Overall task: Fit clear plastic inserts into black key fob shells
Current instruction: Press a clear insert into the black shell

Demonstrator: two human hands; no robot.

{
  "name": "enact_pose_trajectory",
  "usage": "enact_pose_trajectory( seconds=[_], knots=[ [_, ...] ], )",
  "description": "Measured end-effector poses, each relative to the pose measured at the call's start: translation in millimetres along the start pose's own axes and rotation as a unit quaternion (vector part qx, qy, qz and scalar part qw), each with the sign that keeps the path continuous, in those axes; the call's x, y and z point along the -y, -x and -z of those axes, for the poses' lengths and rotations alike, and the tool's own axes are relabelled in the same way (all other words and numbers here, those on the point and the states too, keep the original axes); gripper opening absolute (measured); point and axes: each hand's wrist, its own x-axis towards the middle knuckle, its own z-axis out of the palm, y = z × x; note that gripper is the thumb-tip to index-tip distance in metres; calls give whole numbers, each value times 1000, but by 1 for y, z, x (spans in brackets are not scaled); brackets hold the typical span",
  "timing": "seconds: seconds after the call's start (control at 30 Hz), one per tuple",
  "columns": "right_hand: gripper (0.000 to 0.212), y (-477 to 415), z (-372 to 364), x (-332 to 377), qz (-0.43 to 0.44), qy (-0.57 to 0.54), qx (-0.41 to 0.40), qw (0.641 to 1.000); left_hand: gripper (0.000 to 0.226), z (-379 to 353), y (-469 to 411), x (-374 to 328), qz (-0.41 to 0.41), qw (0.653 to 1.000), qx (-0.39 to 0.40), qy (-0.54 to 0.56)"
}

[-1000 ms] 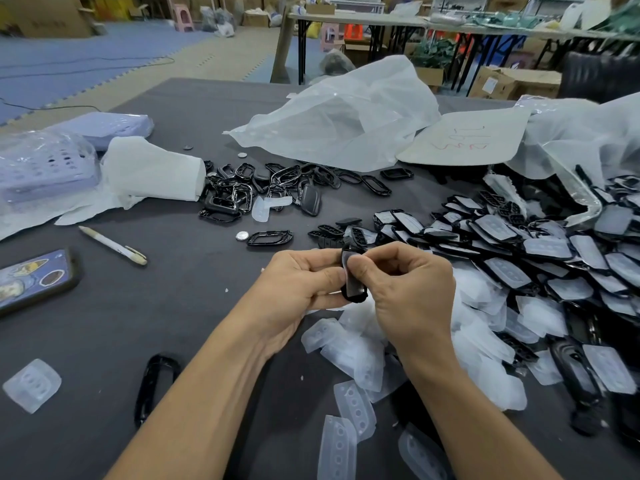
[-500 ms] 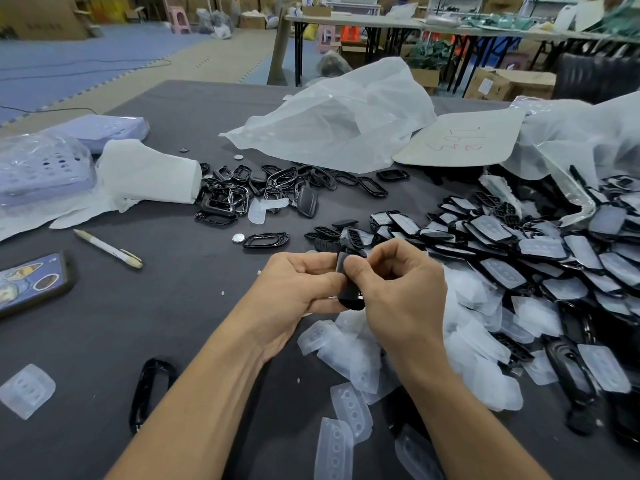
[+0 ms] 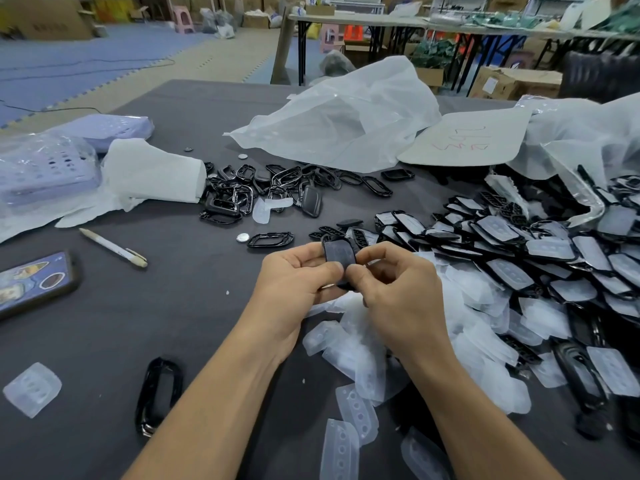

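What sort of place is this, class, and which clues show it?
Probably a small assembly workshop or warehouse: heaps of black key fob shells and clear inserts on the worktable, cardboard boxes and folding tables behind.

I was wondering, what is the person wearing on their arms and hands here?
Nothing that shows. The left forearm and right forearm are bare, with no sleeves in view. The left hand and right hand have no gloves. No watch, bracelet or ring shows on the fingers.
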Motion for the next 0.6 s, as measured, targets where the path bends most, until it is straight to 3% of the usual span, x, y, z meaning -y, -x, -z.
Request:
enact_pose_trajectory(
  seconds=[0.1,0.2,0.33,0.47,0.53,0.6],
  knots=[
    [13,0,0,-1,-3,-10,-1,1000,24,2,0,-2,4,1000,2,-9],
    [12,-1,1,-2,-2,-17,1,1000,9,2,-2,-3,7,999,-34,-26],
    [14,0,1,-1,4,-12,5,1000,21,3,-5,-1,0,995,-83,-54],
    [16,-1,2,0,0,-19,1,1000,28,3,-5,0,3,996,-77,-53],
    [14,-2,2,0,-4,-19,2,1000,16,3,-5,0,0,996,-64,-55],
    [13,-1,2,0,-6,-15,3,1000,21,3,-4,0,-6,997,-49,-56]
  ],
)
